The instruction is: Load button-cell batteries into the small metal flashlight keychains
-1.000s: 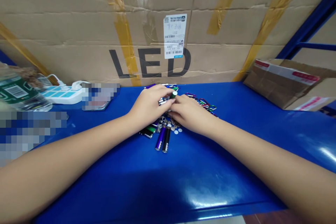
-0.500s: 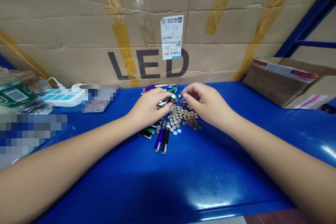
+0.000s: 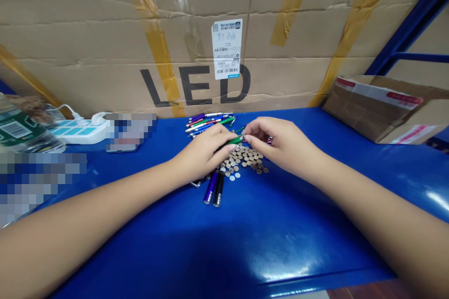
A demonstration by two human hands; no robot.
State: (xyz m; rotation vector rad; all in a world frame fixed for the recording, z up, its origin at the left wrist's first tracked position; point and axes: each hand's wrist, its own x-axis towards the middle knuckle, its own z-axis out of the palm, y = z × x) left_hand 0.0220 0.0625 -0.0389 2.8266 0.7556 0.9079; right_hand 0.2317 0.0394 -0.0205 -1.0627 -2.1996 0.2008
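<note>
My left hand (image 3: 199,149) is closed around a small green flashlight (image 3: 237,140), which lies level and points to the right. At its right end the fingers of my right hand (image 3: 286,139) pinch the silver end cap, and a bit of coloured clip shows by my right fingers. Under both hands, button-cell batteries (image 3: 251,154) are spread over the table. A purple flashlight (image 3: 210,188) and a black flashlight (image 3: 219,189) lie side by side in front of my left hand. Behind that hand is a pile of coloured metal penlights (image 3: 206,124), partly hidden.
The blue table (image 3: 266,233) backs onto a large cardboard box (image 3: 298,74) marked LED. On the left stand a white power strip (image 3: 84,131), a phone-like blurred item (image 3: 128,135) and a plastic bottle (image 3: 21,126). An open cardboard carton (image 3: 372,112) sits at right.
My right hand has brought the end cap to the green flashlight's end. The flashlight has turned from facing up to lying level. The view has shifted slightly.
</note>
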